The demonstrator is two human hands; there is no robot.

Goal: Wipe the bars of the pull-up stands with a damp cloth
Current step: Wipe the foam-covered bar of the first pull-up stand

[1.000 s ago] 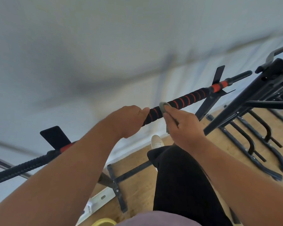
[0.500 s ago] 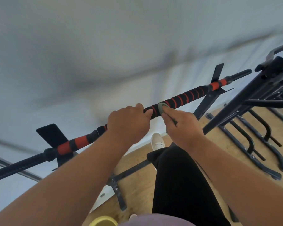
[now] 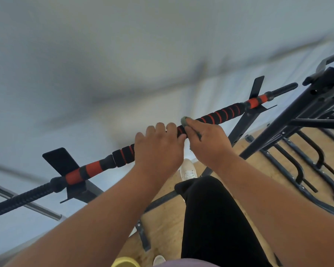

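— What do the hands hold?
— The left hand (image 3: 158, 149) curls round the bar (image 3: 218, 116); the right hand (image 3: 208, 143), just beside it, pinches a grey cloth (image 3: 185, 121) against the bar's padding.
— And the bar?
— Slanted before a blurred surface, probably a wall, other stands (image 3: 297, 143) beyond its far end.

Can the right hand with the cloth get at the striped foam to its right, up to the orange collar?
Probably yes. The right hand presses the cloth on the bar, and nothing sits on the striped foam up to the orange collar. The left hand grips on the other side.
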